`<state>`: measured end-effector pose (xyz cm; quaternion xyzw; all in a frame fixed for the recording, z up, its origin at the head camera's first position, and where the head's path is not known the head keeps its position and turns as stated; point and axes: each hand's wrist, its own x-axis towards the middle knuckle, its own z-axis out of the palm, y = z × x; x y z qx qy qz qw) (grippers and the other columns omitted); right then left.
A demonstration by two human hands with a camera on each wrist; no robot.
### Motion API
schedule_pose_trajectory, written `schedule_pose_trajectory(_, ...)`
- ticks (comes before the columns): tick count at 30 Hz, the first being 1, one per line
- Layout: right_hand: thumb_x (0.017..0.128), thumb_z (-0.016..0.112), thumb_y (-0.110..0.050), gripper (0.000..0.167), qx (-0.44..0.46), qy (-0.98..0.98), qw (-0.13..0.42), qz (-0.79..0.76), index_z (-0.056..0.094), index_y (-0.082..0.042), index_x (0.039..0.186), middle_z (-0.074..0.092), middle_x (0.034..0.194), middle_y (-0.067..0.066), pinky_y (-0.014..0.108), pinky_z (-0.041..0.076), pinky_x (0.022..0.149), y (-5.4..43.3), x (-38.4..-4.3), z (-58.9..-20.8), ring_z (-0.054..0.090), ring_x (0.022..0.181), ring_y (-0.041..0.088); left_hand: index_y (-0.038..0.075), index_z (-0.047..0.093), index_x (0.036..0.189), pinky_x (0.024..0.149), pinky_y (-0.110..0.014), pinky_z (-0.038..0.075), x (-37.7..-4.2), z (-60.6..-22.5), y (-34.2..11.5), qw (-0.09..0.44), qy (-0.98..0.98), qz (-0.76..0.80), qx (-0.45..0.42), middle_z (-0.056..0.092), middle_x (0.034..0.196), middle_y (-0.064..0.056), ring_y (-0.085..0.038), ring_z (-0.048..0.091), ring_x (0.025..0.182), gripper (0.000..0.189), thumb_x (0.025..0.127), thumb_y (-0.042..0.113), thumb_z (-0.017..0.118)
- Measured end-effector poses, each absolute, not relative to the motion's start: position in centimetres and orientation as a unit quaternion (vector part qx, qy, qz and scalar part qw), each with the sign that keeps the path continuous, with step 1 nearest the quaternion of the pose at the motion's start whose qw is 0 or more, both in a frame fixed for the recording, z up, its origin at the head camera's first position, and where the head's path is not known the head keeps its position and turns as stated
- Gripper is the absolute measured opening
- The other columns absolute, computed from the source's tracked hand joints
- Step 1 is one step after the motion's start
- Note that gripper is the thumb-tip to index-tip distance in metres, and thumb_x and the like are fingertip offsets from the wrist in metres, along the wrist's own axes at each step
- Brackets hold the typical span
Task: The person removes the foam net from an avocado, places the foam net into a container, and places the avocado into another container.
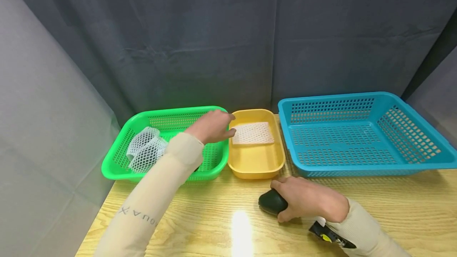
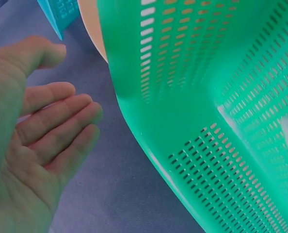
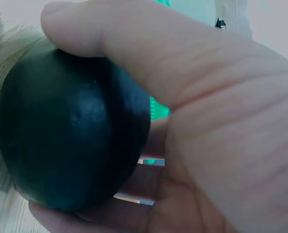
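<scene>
My right hand [image 1: 307, 199] grips a dark green avocado [image 1: 272, 202] low over the wooden table, in front of the yellow tray. In the right wrist view the thumb lies across the top of the smooth avocado [image 3: 76, 126] and the fingers wrap its far side. My left hand [image 1: 216, 125] hovers over the right rim of the green basket [image 1: 168, 111], beside the yellow tray [image 1: 255, 165]. Its fingers are loosely bent and hold nothing in the left wrist view. A flat white foam net [image 1: 253, 133] lies in the yellow tray.
White foam nets [image 1: 146, 150] lie in the left part of the green basket; my left forearm hides some of that basket. A large blue basket [image 1: 335, 134] stands at the right. A dark curtain [image 1: 200, 43] hangs behind the wooden table [image 1: 200, 217].
</scene>
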<state>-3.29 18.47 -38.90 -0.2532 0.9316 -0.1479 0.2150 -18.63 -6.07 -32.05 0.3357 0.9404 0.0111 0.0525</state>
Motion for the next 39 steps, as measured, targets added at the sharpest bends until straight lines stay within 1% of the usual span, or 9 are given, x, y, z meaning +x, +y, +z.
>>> schedule_pose_trajectory(2, 0.071, 0.092, -0.037, 0.061, -0.252, 0.931, 0.218, -0.149, 0.064, -0.012, 0.119, 0.069, 0.113, 0.004, 0.036, 0.049, 0.071, 18.5, -3.3, -38.9, 0.058, 0.085, 0.015, 0.003, 0.069, 0.127, 0.089, -0.037, 0.061, -18.2, -32.1, -6.0, 0.041, 0.941, 0.010, 0.336, 0.076, 0.111, -0.009, -0.023, 0.071, 0.088, 0.035, 0.100, 0.026, 0.062)
schedule_pose_trajectory(4, 0.072, 0.092, -0.037, 0.061, -0.249, 0.930, 0.223, -0.152, 0.064, -0.012, 0.120, 0.069, 0.113, 0.004, 0.036, 0.049, 0.071, 18.5, -3.3, -38.8, 0.058, 0.084, 0.015, 0.005, 0.070, 0.115, 0.075, -0.034, 0.057, -17.8, -32.2, -6.0, 0.030, 0.941, 0.011, 0.338, 0.071, 0.093, -0.005, -0.019, 0.062, 0.073, 0.027, 0.100, 0.025, 0.061)
schedule_pose_trajectory(6, 0.072, 0.092, -0.037, 0.062, -0.247, 0.930, 0.227, -0.153, 0.063, -0.012, 0.121, 0.069, 0.114, 0.004, 0.036, 0.049, 0.071, 18.5, -3.3, -38.8, 0.058, 0.085, 0.015, 0.005, 0.069, 0.105, 0.065, -0.032, 0.050, -17.4, -32.3, -5.9, 0.023, 0.940, 0.013, 0.340, 0.062, 0.080, -0.002, -0.017, 0.051, 0.065, 0.021, 0.100, 0.024, 0.060)
schedule_pose_trajectory(8, 0.072, 0.092, -0.037, 0.062, -0.247, 0.929, 0.227, -0.154, 0.063, -0.012, 0.121, 0.069, 0.114, 0.004, 0.036, 0.050, 0.070, 18.5, -3.3, -38.8, 0.058, 0.084, 0.015, 0.006, 0.068, 0.100, 0.063, -0.031, 0.047, -17.1, -32.4, -5.8, 0.019, 0.939, 0.018, 0.344, 0.060, 0.078, -0.002, -0.017, 0.049, 0.064, 0.019, 0.099, 0.023, 0.060)
schedule_pose_trajectory(14, 0.072, 0.092, -0.038, 0.061, -0.248, 0.930, 0.226, -0.152, 0.064, -0.013, 0.119, 0.069, 0.112, 0.003, 0.035, 0.050, 0.070, 18.6, -3.4, -38.8, 0.058, 0.083, 0.014, 0.005, 0.071, 0.105, 0.067, -0.037, 0.056, -16.1, -32.8, -5.6, -0.005, 0.932, 0.022, 0.361, 0.072, 0.090, -0.006, -0.022, 0.062, 0.071, 0.021, 0.099, 0.022, 0.061)
schedule_pose_trajectory(18, 0.072, 0.092, -0.040, 0.062, -0.250, 0.930, 0.226, -0.149, 0.064, -0.012, 0.120, 0.069, 0.114, 0.002, 0.035, 0.050, 0.071, 18.6, -3.4, -38.8, 0.058, 0.084, 0.013, 0.004, 0.071, 0.119, 0.078, -0.042, 0.062, -15.4, -33.0, -5.4, -0.008, 0.930, 0.027, 0.368, 0.076, 0.106, -0.009, -0.027, 0.072, 0.086, 0.029, 0.100, 0.024, 0.061)
schedule_pose_trajectory(22, 0.072, 0.092, -0.040, 0.060, -0.253, 0.929, 0.223, -0.150, 0.064, -0.013, 0.118, 0.068, 0.111, 0.001, 0.034, 0.049, 0.069, 18.6, -3.3, -38.8, 0.058, 0.082, 0.013, 0.004, 0.069, 0.130, 0.087, -0.041, 0.063, -14.7, -33.2, -5.2, -0.012, 0.924, 0.034, 0.380, 0.076, 0.120, -0.011, -0.028, 0.075, 0.097, 0.036, 0.101, 0.025, 0.061)
schedule_pose_trajectory(31, 0.072, 0.092, -0.040, 0.060, -0.264, 0.929, 0.210, -0.150, 0.064, -0.014, 0.117, 0.068, 0.108, 0.000, 0.032, 0.048, 0.068, 18.8, -3.3, -38.7, 0.057, 0.081, 0.011, 0.005, 0.068, 0.132, 0.088, -0.037, 0.063, -13.0, -33.7, -5.0, -0.024, 0.917, 0.044, 0.396, 0.076, 0.122, -0.008, -0.024, 0.076, 0.100, 0.039, 0.100, 0.028, 0.064)
schedule_pose_trajectory(39, 0.072, 0.091, -0.043, 0.064, -0.265, 0.933, 0.200, -0.140, 0.064, -0.011, 0.121, 0.069, 0.114, 0.003, 0.034, 0.050, 0.073, 18.8, -3.1, -38.5, 0.059, 0.085, 0.012, 0.005, 0.068, 0.131, 0.087, -0.036, 0.063, -11.8, -34.1, -4.7, -0.030, 0.910, 0.048, 0.410, 0.077, 0.121, -0.007, -0.023, 0.075, 0.101, 0.039, 0.100, 0.029, 0.064)
